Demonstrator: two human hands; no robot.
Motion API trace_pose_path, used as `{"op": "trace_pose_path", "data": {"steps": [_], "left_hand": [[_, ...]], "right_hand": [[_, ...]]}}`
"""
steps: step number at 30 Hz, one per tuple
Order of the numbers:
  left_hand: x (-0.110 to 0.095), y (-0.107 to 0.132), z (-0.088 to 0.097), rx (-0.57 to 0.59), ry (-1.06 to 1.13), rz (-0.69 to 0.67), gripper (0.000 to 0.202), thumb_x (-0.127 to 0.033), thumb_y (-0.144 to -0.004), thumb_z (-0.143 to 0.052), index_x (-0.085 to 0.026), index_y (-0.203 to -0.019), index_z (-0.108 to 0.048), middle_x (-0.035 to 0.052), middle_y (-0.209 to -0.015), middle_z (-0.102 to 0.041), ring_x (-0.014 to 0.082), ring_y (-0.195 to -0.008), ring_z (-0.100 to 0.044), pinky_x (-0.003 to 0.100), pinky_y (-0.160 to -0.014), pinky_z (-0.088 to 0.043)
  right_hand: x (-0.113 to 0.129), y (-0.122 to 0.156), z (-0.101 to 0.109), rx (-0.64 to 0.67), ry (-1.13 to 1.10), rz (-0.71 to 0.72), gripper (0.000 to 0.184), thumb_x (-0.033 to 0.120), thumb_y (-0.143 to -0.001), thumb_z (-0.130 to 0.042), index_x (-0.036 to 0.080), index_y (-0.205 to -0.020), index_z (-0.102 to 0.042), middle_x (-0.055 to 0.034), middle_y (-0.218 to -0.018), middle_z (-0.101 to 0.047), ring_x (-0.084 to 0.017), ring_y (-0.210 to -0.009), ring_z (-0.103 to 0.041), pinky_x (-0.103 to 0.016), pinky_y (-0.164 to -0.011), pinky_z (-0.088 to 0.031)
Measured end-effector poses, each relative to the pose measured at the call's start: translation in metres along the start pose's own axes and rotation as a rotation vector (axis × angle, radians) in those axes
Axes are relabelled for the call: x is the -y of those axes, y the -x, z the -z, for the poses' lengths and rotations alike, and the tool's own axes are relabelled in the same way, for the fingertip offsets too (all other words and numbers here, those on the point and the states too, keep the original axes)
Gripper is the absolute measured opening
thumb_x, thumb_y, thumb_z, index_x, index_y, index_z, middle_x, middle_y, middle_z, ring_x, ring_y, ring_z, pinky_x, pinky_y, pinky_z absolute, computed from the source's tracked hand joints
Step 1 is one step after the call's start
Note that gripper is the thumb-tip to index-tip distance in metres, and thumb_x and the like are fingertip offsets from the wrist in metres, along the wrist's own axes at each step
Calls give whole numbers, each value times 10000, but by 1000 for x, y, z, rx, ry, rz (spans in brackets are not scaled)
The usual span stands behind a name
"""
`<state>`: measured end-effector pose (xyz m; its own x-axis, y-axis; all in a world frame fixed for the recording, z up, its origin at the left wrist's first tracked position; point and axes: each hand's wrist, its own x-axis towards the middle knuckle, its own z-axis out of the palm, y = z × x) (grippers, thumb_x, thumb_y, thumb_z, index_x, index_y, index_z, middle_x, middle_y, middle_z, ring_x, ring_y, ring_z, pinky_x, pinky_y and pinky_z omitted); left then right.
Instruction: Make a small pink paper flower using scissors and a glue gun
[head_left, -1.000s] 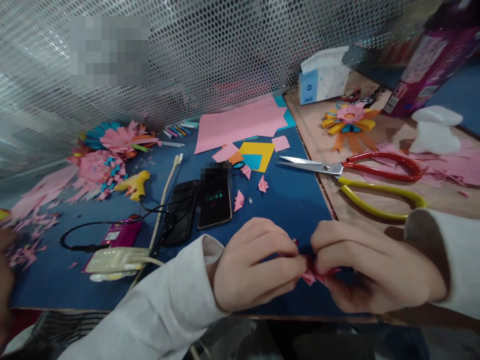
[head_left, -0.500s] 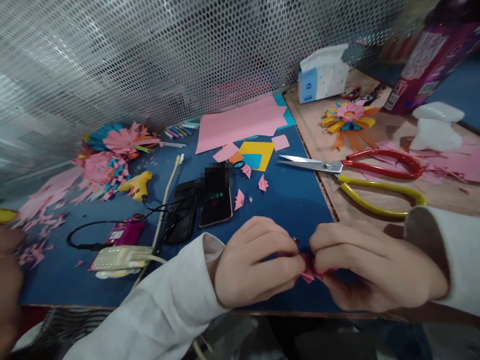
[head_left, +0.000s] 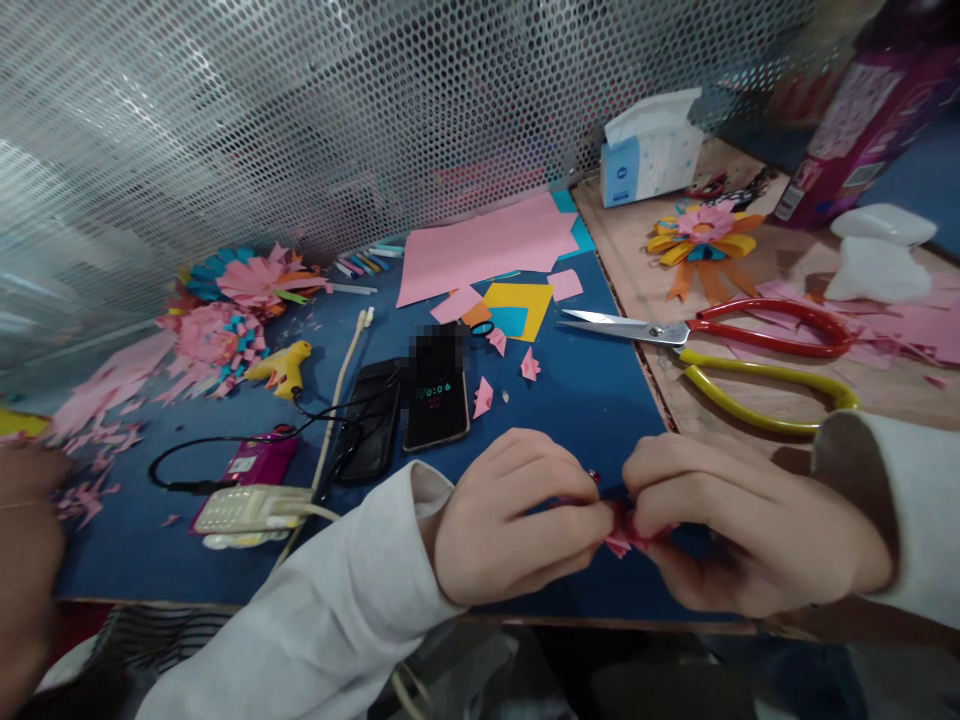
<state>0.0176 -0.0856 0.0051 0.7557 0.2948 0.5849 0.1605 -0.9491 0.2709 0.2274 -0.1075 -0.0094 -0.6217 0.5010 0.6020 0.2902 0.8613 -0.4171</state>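
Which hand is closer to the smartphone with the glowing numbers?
Left. The left hand is by the near right corner of the smartphone; the right hand is farther right, past the left hand.

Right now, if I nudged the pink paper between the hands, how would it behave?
The pink paper would probably crease easily; its exposed points look thin. It seems unlikely to slide freely, since the left hand and right hand both pinch it.

A papercraft workspace — scissors (head_left: 661, 333), yellow glue gun (head_left: 286, 368) and paper flowers (head_left: 214, 332) show it.
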Motion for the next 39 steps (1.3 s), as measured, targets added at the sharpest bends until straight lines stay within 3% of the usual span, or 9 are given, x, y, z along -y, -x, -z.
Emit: {"op": "trace_pose_path", "data": {"steps": [31,36,39], "left_hand": [[2,3,-1,27,19,-1,135,-227,-894,-502,-142,-862,-602,55,-798,-651,151,-803,-620,314,-752,-517],[1,3,-1,24,59,57,82,-197,-856,-549,-144,-843,-611,70,-816,-654,165,-809,-619,325,-753,-515],[-1,1,-2,-21,138,155,32,-168,-815,-590,-153,-828,-615,60,-793,-652,155,-773,-622,301,-720,-520]], "right_hand": [[2,-1,0,9,61,18,226,47,-757,-454,212,-911,-454,-20,-798,-614,-113,-666,-582,-221,-566,-481],[0,1,-2,19,47,-1,215,56,-763,-454,212,-909,-446,-22,-815,-607,-111,-678,-583,-218,-574,-473],[-2,0,-2,13,30,-66,207,140,-762,-522,206,-946,-453,-34,-852,-595,-123,-726,-593,-224,-577,-478]]}}
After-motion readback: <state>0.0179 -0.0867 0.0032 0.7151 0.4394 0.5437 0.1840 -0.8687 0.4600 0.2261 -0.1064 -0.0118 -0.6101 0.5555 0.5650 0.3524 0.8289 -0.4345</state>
